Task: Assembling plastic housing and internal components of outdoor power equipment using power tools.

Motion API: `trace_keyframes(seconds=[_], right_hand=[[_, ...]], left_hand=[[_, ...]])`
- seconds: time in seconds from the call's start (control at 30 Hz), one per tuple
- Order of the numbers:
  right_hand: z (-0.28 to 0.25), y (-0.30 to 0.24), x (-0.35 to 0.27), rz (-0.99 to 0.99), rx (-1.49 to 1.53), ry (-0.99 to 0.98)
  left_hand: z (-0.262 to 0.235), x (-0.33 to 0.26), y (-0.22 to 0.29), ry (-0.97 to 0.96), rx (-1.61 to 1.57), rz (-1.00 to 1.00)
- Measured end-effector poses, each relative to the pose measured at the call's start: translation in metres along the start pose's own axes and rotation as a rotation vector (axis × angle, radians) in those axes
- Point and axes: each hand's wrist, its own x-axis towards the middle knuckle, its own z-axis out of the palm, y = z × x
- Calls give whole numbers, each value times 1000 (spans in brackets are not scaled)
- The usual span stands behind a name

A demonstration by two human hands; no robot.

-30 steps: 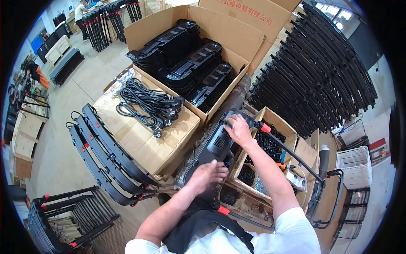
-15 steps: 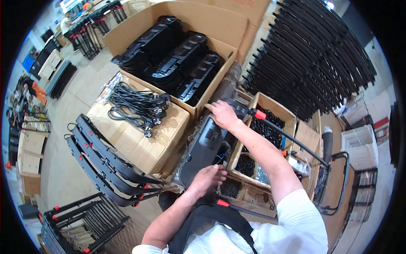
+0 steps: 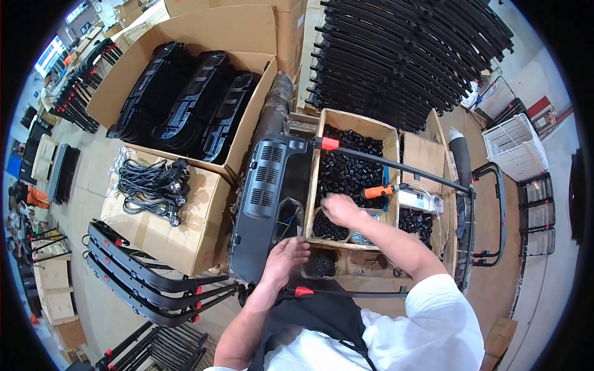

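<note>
The head view shows a dark grey housing (image 3: pixel 249 255) directly in front of the person, left of the parts box, its long axis running away from the body and leaning slightly right at the far end. The left hand (image 3: pixel 288 255) is the nearer one, at the housing's near right edge, below the opening where thin wires (image 3: pixel 286 221) show; its fingers are loosely extended, clamped on nothing visible, and whether they touch the edge I cannot tell. The right hand (image 3: pixel 340 210) is right of the housing, directly above the far edge of a compartment of small black parts (image 3: pixel 328 229). Its fingers are bent downward; whether they pinch anything is hidden. Black knobs (image 3: pixel 351 157) fill the section beyond, and an orange driver (image 3: pixel 376 191) lies just right of that hand. Farther left, coiled cables (image 3: pixel 145 185) rest on a carton (image 3: pixel 195 247).
</note>
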Motion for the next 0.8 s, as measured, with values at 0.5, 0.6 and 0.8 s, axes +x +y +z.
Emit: trace_keyframes(seconds=[0.5, 0.6, 0.8], right_hand=[[161, 29, -11, 235, 134, -36], [151, 19, 1, 217, 125, -125], [123, 20, -9, 144, 97, -128]], left_hand=[[57, 73, -35, -15, -6, -8], [60, 81, -31, 28, -40, 3], [69, 101, -33, 102, 112, -2]])
